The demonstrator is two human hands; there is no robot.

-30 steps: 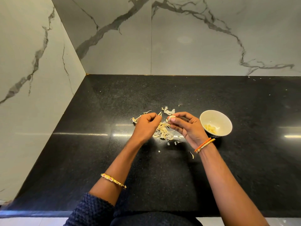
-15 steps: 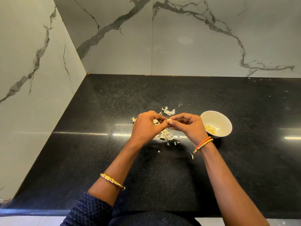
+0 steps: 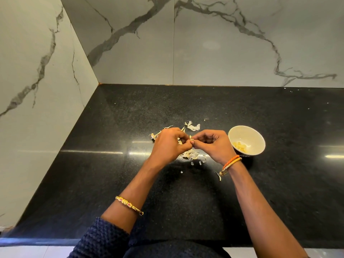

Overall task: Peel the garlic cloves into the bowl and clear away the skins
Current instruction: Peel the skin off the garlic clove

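Black counter (image 3: 111,174) — both hands pinch one small pale garlic clove (image 3: 192,140).

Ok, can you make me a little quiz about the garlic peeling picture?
1. True or false: the bowl already has peeled garlic inside.
2. Where do the garlic skins lie: A in the bowl, B on the black counter, C on the floor?
3. Which wrist wears the orange band?

Key: 1 true. 2 B. 3 the right; the right hand and left hand meet fingertip to fingertip over the skins.
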